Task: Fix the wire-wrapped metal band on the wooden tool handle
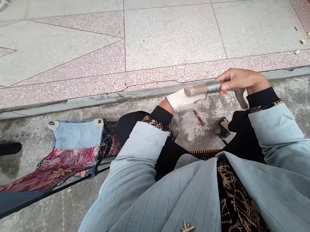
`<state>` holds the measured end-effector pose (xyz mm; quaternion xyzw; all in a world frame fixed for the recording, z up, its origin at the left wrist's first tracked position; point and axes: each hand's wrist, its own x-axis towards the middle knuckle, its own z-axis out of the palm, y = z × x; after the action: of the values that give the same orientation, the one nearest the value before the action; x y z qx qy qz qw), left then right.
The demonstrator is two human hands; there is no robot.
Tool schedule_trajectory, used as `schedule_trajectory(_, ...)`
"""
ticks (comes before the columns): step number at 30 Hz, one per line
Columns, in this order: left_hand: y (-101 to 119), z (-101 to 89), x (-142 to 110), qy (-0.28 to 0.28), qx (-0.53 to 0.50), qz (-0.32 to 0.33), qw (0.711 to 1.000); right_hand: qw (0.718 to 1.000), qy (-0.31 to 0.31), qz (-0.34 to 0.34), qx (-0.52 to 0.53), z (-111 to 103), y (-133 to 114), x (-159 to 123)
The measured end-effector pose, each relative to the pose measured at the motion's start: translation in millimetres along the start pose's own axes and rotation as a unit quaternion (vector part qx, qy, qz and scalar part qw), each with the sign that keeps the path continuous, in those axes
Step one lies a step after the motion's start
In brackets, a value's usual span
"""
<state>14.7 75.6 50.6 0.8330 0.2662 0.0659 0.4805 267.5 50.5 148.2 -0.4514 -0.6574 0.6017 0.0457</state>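
Wooden rod [195,90] wrapped in wire [213,87] | cotton-gloved left hand [181,99] | bare right hand [238,81]

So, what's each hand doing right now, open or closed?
Left hand: in a white glove, against the wire-wrapped stick; can't tell if it's gripping.
Right hand: closed, holding the wire-wrapped stick.

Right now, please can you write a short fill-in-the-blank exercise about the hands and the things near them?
The left hand wears a white ____.
The bare right hand holds a brown cylindrical rod wrapped with coiled silver ____.
A short thin rust-brown rod lies on the rough grey ____ below the hands.

Missing words: glove; wire; concrete.
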Motion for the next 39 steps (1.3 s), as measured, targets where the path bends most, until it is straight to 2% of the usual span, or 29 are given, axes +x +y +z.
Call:
schedule_trajectory(4,5,0.0,1,0.011,0.023,-0.002,1.0,0.986,0.165,0.006,0.026,0,7,6)
schedule_trajectory(6,7,-1.3,2,0.025,0.044,-0.008,0.999,0.977,0.212,0.036,-0.001,0,12,12)
schedule_trajectory(8,7,-1.5,3,0.023,0.073,-0.02,0.997,0.967,0.23,0.084,-0.071,0,15,19)
schedule_trajectory(13,7,2.8,5,0.003,0.164,-0.052,0.985,0.927,0.173,0.187,-0.276,2,15,31)
schedule_trajectory(15,7,4.1,5,0.004,0.196,-0.057,0.979,0.92,0.117,0.207,-0.31,2,16,34)
schedule_trajectory(17,7,4.7,5,-0.007,0.213,-0.046,0.976,0.927,0.046,0.212,-0.307,2,18,34)
schedule_trajectory(21,9,5.1,3,-0.039,0.221,0.008,0.974,0.942,-0.073,0.193,-0.266,6,22,34)
schedule_trajectory(26,7,2.4,-2,-0.028,0.176,0.036,0.983,0.948,-0.142,0.175,-0.223,8,22,32)
schedule_trajectory(30,-3,-2.7,-4,0.002,0.066,0.036,0.997,0.969,-0.194,0.08,-0.129,4,24,23)
schedule_trajectory(32,-10,-1.4,-4,0.018,0.007,0.025,0.999,0.98,-0.183,0.024,-0.076,2,26,17)
schedule_trajectory(34,-17,6.3,-5,0.049,-0.049,0.002,0.998,0.989,-0.146,-0.022,-0.027,5,28,12)
schedule_trajectory(37,-22,30.1,-10,0.072,-0.145,-0.061,0.985,0.995,-0.049,-0.073,0.052,15,28,6)
schedule_trajectory(39,-22,49.2,-16,0.052,-0.16,-0.062,0.984,0.992,0.03,-0.085,0.094,23,28,2)
